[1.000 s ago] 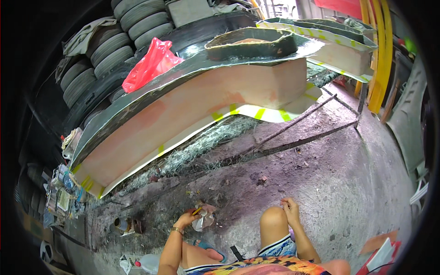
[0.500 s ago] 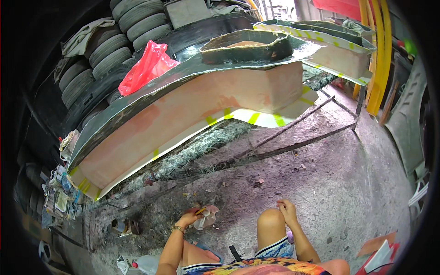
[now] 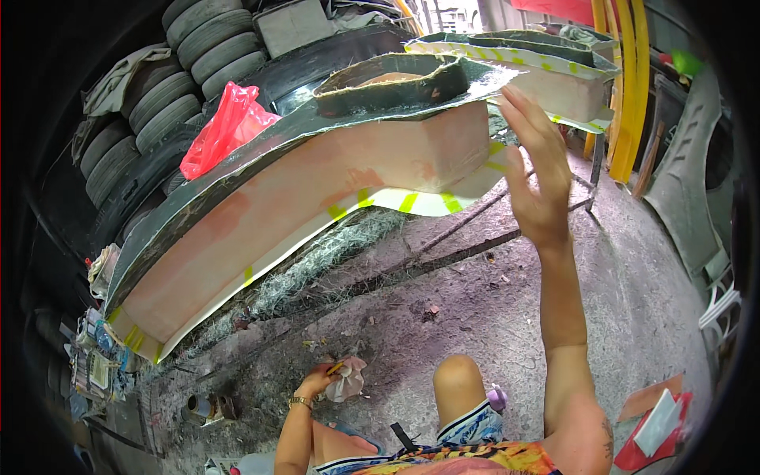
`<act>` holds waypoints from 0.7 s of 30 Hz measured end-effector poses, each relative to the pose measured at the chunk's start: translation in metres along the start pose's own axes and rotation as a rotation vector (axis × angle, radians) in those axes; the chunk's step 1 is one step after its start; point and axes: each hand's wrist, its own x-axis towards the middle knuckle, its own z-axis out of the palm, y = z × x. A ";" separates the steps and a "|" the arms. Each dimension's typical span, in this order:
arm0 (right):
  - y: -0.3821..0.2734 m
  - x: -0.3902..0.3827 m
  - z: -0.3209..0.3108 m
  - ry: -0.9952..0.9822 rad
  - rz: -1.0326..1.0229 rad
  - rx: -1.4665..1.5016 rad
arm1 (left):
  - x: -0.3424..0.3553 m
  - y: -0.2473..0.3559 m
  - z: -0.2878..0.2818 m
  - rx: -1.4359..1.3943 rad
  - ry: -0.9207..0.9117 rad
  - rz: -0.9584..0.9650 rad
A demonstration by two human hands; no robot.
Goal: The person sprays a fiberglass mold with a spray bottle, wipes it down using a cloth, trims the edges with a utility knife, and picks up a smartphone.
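My left hand (image 3: 319,381) is low, above the floor, with its fingers closed around a thin yellow stick-like thing (image 3: 336,367). A pale pinkish, crumpled-looking sheet (image 3: 347,381) is at the same fingers; its exact kind is not clear. My right hand (image 3: 537,178) is raised with its fingers stretched out and nothing in it. It appears in front of the right end of a long moulded piece (image 3: 317,186), which has pinkish-beige sides and a dark, rough fibrous top. Whether the hand touches this piece cannot be told. Yellow-green tape strips (image 3: 408,203) cross the white lower flange.
A metal frame (image 3: 467,245) carries the piece, with loose fibre strands (image 3: 332,257) along it. A red plastic bag (image 3: 227,131) lies on top. A second moulded piece (image 3: 554,79) is behind. Tyres (image 3: 207,39) are stacked at back left; a can (image 3: 199,406) stands on the floor.
My right hand has risen from beside my knee to the right end of the moulded piece, its fingers now extended. My left hand keeps its hold. The view has shifted slightly right.
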 end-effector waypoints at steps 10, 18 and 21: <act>0.014 0.012 0.042 -0.219 -0.090 -0.141 | 0.006 -0.013 0.000 -0.021 0.004 -0.020; 0.009 0.007 0.047 -0.138 -0.070 -0.118 | 0.004 0.002 -0.005 0.068 0.001 -0.079; 0.010 0.006 0.045 -0.157 -0.065 -0.118 | 0.002 0.006 -0.006 0.052 0.010 -0.100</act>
